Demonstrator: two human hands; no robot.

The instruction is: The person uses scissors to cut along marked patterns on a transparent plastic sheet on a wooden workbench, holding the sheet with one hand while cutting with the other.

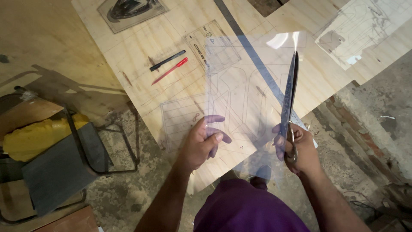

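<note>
A clear plastic sheet [251, 90] with faint drawn outlines is held up over a plywood board [141, 51]. My left hand [202, 141] pinches the sheet's lower left edge, thumb on top and fingers seen through the plastic. My right hand [300, 148] grips the handles of a large pair of scissors [289, 92]. The long blades point away from me and run along the sheet's right side.
A black pen [167, 60] and a red pen [170, 71] lie on the board beside a long metal ruler [234, 25]. Another clear template [358, 30] rests at the far right. A metal chair [64, 159] with yellow foam stands on the left.
</note>
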